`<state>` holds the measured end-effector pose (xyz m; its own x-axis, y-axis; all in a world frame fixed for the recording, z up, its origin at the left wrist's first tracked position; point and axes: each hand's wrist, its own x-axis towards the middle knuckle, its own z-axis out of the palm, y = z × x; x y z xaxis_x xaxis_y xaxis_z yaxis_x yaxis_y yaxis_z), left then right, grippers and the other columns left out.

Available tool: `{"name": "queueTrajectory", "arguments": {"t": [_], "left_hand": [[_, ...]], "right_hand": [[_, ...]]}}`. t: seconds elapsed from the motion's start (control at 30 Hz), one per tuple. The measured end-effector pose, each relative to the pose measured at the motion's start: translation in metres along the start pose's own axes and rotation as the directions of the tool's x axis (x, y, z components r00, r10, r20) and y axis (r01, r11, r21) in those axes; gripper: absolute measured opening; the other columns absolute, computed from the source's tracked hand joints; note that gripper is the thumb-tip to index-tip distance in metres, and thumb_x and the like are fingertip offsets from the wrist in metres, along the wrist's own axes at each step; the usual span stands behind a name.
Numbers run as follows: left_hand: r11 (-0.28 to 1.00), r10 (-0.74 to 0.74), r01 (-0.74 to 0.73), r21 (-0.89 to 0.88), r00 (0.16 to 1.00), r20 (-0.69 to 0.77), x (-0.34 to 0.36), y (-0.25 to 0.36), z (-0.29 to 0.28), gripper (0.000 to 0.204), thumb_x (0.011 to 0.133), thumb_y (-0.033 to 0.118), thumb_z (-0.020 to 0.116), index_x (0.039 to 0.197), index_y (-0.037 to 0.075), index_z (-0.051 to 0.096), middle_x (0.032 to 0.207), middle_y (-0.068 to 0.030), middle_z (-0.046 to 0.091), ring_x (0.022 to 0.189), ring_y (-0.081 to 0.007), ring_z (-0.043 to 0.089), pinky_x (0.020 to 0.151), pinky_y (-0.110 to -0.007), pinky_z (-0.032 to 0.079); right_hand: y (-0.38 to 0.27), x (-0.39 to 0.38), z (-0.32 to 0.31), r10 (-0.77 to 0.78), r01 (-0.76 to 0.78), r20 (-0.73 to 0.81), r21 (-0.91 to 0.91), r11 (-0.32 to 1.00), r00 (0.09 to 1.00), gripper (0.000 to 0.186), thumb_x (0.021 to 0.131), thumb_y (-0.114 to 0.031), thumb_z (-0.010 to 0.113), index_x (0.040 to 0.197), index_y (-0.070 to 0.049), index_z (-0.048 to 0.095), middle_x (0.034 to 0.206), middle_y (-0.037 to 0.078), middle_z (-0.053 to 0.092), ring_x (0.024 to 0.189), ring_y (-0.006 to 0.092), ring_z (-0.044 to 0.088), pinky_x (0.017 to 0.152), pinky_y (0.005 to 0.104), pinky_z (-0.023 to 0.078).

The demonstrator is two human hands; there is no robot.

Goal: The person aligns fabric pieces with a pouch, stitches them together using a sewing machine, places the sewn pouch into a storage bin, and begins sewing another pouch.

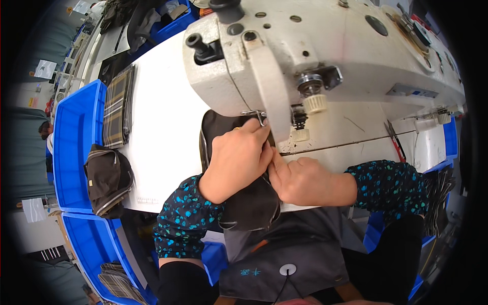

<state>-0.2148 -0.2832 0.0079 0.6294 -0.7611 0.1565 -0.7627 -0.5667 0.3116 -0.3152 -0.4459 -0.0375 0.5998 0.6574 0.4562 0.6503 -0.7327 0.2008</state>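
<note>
A dark brown fabric bag with a zipper (246,206) lies under the white sewing machine (226,86), at its needle end. My left hand (234,160) is closed on the bag, its fingertips reaching up beside the metal presser parts (261,116). Just right of it, my right hand (307,180) has curled fingers, with the index and thumb gripping the bag's edge against my left fingertips. The exact stitching point is hidden behind the machine and fingers.
Blue bins (79,147) line the left, beside folded plaid fabric (117,107) and another brown bag (104,180). Red-handled scissors (396,145) lie at the right. Dark fabric (439,198) hangs at the right edge. A co-worker (46,132) is at the far left.
</note>
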Motion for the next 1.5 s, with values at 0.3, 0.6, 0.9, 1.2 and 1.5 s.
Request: {"name": "queueTrajectory", "arguments": {"t": [0.3, 0.6, 0.9, 1.2, 1.5], "left_hand": [[0.997, 0.007, -0.004, -0.077, 0.999, 0.035, -0.003, 0.002, -0.010, 0.035, 0.086, 0.020, 0.067, 0.115, 0.002, 0.070, 0.103, -0.0141, 0.066, 0.095, -0.0327, 0.068, 0.068, -0.044, 0.057], [0.991, -0.015, 0.052, -0.125, 0.959, 0.282, -0.012, 0.001, -0.016, 0.016, 0.086, 0.016, 0.065, 0.093, 0.002, 0.063, 0.074, -0.0180, 0.067, 0.068, -0.0414, 0.067, 0.060, -0.051, 0.053], [0.955, -0.024, 0.135, -0.263, 0.922, 0.386, -0.015, -0.003, -0.032, 0.027, 0.089, 0.022, 0.068, 0.106, 0.002, 0.066, 0.071, -0.0174, 0.067, 0.067, -0.0414, 0.066, 0.060, -0.049, 0.052], [0.956, -0.015, 0.024, -0.291, 0.999, 0.032, -0.088, 0.031, -0.016, 0.093, 0.074, 0.040, 0.088, 0.146, -0.004, 0.049, 0.150, -0.0242, 0.048, 0.136, -0.0412, 0.049, 0.108, -0.047, 0.042], [0.983, -0.184, 0.179, -0.046, 0.973, -0.141, -0.095, 0.053, 0.011, 0.075, 0.073, 0.009, 0.065, 0.146, 0.002, 0.052, 0.148, -0.0158, 0.055, 0.138, -0.0309, 0.053, 0.112, -0.049, 0.037]], "right_hand": [[0.011, -0.001, 0.009, 0.059, -0.060, 0.012, 0.075, 0.995, 0.998, 0.027, 0.075, -0.017, 0.062, 0.086, 0.006, 0.072, 0.100, 0.036, 0.071, 0.048, 0.0159, 0.062, 0.044, 0.0276, 0.046], [0.007, -0.001, -0.002, 0.024, -0.029, 0.051, 0.093, 0.995, 0.998, 0.030, 0.078, -0.018, 0.061, 0.094, 0.005, 0.072, 0.103, 0.036, 0.071, 0.051, 0.0162, 0.063, 0.045, 0.0272, 0.048], [-0.007, -0.002, -0.008, -0.002, -0.001, 0.041, 0.082, 0.997, 0.999, 0.036, 0.079, -0.020, 0.061, 0.102, 0.006, 0.073, 0.105, 0.035, 0.072, 0.053, 0.0143, 0.061, 0.043, 0.0264, 0.043], [-0.004, -0.003, -0.003, 0.043, -0.046, 0.029, 0.145, 0.988, 0.999, 0.037, 0.080, -0.020, 0.062, 0.109, 0.003, 0.067, 0.104, 0.035, 0.071, 0.052, 0.0146, 0.063, 0.042, 0.0266, 0.042], [-0.008, -0.004, -0.005, 0.061, -0.063, 0.016, 0.196, 0.979, 0.998, 0.022, 0.084, -0.021, 0.061, 0.092, -0.001, 0.061, 0.108, 0.039, 0.068, 0.048, 0.0126, 0.061, 0.042, 0.0265, 0.044]]}}
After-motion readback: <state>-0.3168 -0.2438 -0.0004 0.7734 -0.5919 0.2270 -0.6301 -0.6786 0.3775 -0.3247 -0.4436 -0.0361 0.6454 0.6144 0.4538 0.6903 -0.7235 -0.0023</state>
